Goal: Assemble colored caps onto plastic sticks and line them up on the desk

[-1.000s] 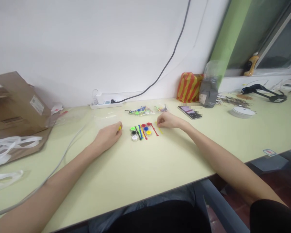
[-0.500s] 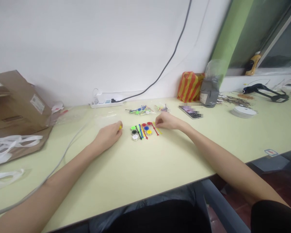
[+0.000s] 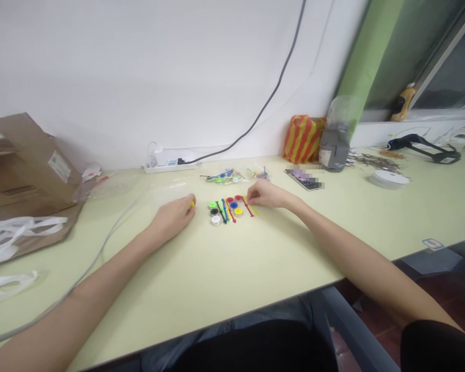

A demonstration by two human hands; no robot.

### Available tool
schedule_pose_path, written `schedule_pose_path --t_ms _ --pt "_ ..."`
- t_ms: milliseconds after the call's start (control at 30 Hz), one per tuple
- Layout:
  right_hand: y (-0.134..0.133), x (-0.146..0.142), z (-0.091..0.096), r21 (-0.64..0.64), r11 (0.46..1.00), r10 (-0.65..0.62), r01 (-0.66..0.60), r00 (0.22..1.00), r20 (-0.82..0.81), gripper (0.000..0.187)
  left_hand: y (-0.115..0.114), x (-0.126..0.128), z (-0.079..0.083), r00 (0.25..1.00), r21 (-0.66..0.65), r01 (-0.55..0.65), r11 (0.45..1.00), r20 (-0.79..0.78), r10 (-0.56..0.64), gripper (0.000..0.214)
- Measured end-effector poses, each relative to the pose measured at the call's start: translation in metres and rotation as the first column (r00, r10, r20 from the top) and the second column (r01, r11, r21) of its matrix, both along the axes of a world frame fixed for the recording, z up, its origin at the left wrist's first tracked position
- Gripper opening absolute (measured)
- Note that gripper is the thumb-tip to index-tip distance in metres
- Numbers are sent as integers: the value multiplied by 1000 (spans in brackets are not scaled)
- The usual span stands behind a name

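My left hand (image 3: 176,213) rests on the table left of the small parts, its fingers closed on a small yellow plastic piece (image 3: 192,203), mostly hidden. At the right end of the parts, my right hand (image 3: 266,194) has its fingertips pinched at a thin yellow plastic arrow (image 3: 254,210) lying on the table. Beside that lies a red arrow (image 3: 248,207). Further left are a black arrow (image 3: 221,212), a blue arrow (image 3: 225,210) and round clear-based pieces with coloured tops, among them a white one (image 3: 216,220), a yellow one (image 3: 238,211) and a blue one (image 3: 233,205).
Clear bags of coloured parts (image 3: 225,176) lie behind, near a power strip (image 3: 170,167). A phone (image 3: 304,179), a striped bag (image 3: 303,138) and a white spool (image 3: 389,179) are to the right. A cardboard box (image 3: 31,165) and a grey cable (image 3: 96,257) are left.
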State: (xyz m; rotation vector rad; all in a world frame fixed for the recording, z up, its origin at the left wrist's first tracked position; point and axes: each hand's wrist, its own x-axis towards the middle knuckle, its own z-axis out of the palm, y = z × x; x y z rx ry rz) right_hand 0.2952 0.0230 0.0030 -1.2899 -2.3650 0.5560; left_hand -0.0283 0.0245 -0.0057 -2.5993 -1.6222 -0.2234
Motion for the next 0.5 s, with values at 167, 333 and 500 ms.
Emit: schedule_pose_path --t_ms 167,333,500 --pt "3 0 -3 9 1000 8 -8 1000 14 12 0 1 0 1000 -4 -10 1000 -9 9 25" --pt "0 1 2 37 999 -16 15 1000 13 11 -1 0 0 1000 5 -13 1000 -15 13 26" --pt "-2 3 6 106 992 -63 65 998 -18 11 -5 5 4 1000 64 -19 998 4 19 24"
